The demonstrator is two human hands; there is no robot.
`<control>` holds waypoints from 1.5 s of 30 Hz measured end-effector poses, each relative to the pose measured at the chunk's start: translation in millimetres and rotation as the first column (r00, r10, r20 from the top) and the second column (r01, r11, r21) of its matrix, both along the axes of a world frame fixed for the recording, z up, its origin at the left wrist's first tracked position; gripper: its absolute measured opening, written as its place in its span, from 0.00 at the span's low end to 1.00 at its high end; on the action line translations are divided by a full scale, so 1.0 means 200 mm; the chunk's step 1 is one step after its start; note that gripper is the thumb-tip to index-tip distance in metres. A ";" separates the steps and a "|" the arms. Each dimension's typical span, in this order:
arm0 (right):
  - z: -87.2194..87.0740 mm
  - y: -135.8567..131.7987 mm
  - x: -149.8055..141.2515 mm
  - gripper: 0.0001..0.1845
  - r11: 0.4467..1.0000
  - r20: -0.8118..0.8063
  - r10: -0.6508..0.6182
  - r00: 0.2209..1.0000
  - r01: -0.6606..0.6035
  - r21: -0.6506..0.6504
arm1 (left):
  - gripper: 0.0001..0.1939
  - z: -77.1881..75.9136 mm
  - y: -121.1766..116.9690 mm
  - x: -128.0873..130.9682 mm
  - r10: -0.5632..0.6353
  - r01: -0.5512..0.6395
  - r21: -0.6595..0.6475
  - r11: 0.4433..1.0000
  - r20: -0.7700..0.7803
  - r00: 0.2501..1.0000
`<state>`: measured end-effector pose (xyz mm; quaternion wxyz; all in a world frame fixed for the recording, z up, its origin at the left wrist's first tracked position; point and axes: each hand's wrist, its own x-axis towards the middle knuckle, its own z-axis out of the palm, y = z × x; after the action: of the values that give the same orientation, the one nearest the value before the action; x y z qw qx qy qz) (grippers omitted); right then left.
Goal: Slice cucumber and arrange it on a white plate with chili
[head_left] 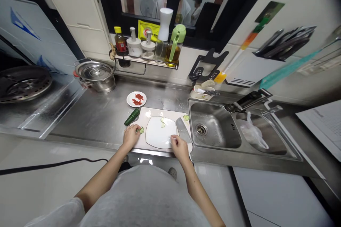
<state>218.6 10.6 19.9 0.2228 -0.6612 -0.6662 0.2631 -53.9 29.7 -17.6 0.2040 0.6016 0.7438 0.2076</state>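
Slices (142, 130) touched your left hand (131, 137), just left of the plate (156, 134); your right hand (180, 148) sat at its right rim (couldn't tell whether either's fingers gripped).

a long, brushed, silvery stainless steel countertop (93, 117) carries everything here, its surface shiny and dotted with water drops behind the board. a shiny round stainless steel pot (105, 86) with a lid stands toward its back left. a small round white plate (129, 100) sits near the middle, and a long dark green cucumber (131, 117) lies slantwise just beside the left edge of a pale pinkish rectangular cutting board (149, 112), which lies flat near the front edge.
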 end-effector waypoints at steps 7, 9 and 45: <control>0.04 0.02 -0.04 0.20 1.000 -0.087 0.002 0.996 0.000 0.018 | 0.06 0.05 0.05 0.01 0.051 -0.065 0.018 0.998 0.438 0.898; 0.07 0.04 -0.08 0.19 0.999 -0.146 0.022 0.989 -0.017 0.035 | 0.09 0.10 0.06 0.02 0.031 -0.045 0.005 0.999 0.653 0.756; 0.38 0.11 -0.40 0.10 0.804 -0.849 -0.322 0.418 -0.353 -0.479 | 0.17 0.55 -0.04 0.16 -0.087 0.297 -0.013 0.955 0.943 0.321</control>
<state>139.0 33.6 95.0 0.3239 -0.4381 -0.3247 0.7732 -22.6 21.8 91.9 0.6691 0.4369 0.4320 0.4181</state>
